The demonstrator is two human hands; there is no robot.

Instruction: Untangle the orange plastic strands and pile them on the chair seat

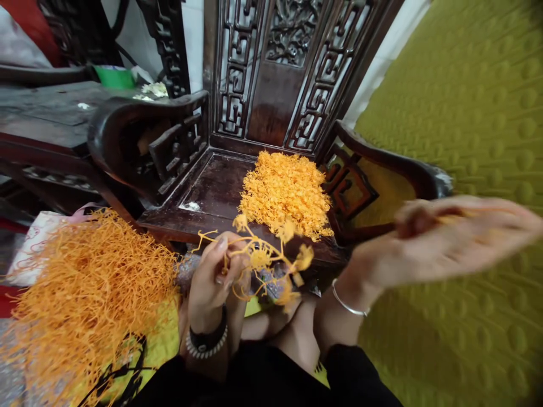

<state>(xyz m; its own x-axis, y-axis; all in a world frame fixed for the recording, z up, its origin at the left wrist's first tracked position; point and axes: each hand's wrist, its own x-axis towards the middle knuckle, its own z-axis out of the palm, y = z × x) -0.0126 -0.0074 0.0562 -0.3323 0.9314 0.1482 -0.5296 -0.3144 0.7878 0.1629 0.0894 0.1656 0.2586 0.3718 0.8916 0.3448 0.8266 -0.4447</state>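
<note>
My left hand point(216, 271) is closed in a pinch on a branching orange plastic sprig point(258, 254). The sprig has thin stems with small flower-like tips, and it spreads out to the right of my fingers, partly blurred. My right hand point(462, 243) is stretched far out to the right and smeared by motion. A thin orange plastic strand point(470, 213) shows along its palm, between the fingers. Beyond my left hand, a heap of small orange plastic pieces point(286, 195) lies on the seat of a dark carved wooden chair point(224, 175).
A large pile of orange stems point(102, 282) rises at the left beside a white bag point(31, 243). The chair's curved armrests point(114, 133) flank the seat. A green container point(114, 77) stands on a dark table point(51, 107). Yellow-green bumpy fabric point(479, 130) covers the right side.
</note>
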